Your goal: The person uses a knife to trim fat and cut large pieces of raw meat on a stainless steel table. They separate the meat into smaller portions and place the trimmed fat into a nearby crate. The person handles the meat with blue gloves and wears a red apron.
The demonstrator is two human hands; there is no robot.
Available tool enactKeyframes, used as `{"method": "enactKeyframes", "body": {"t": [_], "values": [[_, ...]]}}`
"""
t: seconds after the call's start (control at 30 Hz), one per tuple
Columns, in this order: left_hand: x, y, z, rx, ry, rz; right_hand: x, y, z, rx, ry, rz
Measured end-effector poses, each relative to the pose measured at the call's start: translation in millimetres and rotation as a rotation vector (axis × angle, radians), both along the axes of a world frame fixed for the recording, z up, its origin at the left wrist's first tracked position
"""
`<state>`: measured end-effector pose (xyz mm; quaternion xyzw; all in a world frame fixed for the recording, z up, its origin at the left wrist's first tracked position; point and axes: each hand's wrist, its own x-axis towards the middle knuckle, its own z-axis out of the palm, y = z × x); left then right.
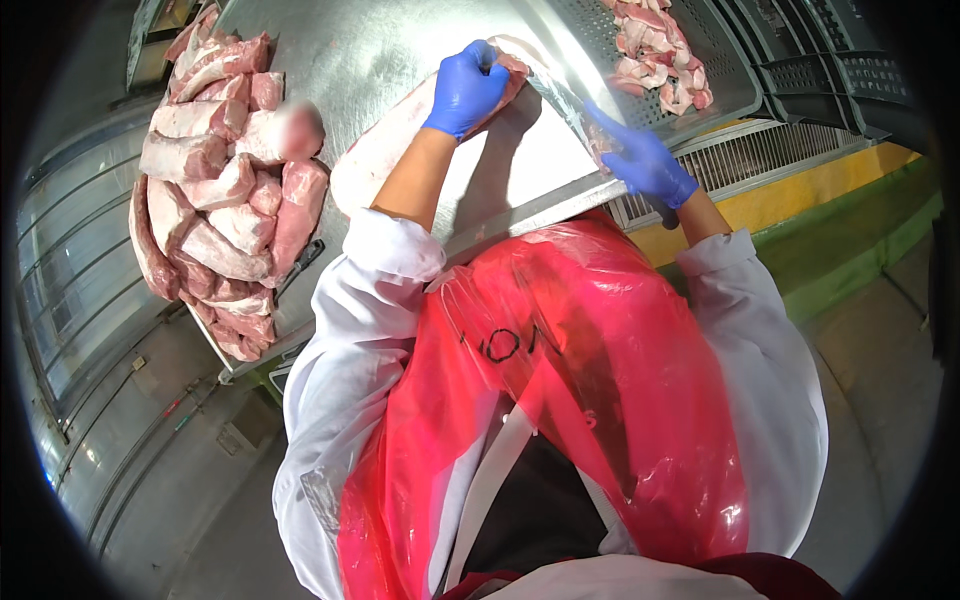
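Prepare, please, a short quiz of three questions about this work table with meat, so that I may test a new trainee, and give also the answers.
1. Multiple choice: On what is the blue-gloved left hand?
A) the shiny red plastic apron
B) the long pale pink slab of meat
C) the yellow strip at the right

2. True or false: The large pile of thick pink meat pieces lies to the right of the slab.

3. Fill the gap: The small pink meat scraps lie in a grey tray with many small ____.

Key: 1 B; 2 false, the pile lies to the left; 3 holes.
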<state>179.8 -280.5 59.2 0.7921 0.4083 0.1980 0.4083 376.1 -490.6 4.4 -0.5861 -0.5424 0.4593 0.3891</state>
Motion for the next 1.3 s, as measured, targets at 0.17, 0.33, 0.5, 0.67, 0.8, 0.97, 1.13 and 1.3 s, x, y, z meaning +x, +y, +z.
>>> {"method": "enactKeyframes", "body": {"t": [0.17, 0.33, 0.5, 0.67, 0.8, 0.97, 1.13, 1.3], "values": [[-2, 5, 6, 0.076, 0.079, -0.092, -21, 80, 39, -0.209, 0.003, 0.015], [-15, 19, -7, 0.093, 0.097, -0.029, -9, 77, 16, -0.070, -0.094, 0.102], [-20, 9, -8, 0.014, -0.029, -0.008, -11, 62, 27, -0.164, -0.138, 0.166], [-14, 29, -3, -0.035, -0.036, 0.010, -37, 107, 40, -0.176, -0.176, 0.064], [-32, 34, -20, -0.120, -0.252, 0.108, -19, 32, 49, -0.293, 0.015, 0.225], [-17, 29, 4, -0.084, -0.134, 0.002, -54, 111, 42, -0.262, -0.144, 0.097], [-76, 56, -9, -0.184, -0.322, 0.280, -50, 28, 26, -0.203, -0.220, 0.230], [-123, 28, -27, 0.542, 0.247, 0.058, -19, -19, 29, -0.014, -0.147, -0.046]]}}
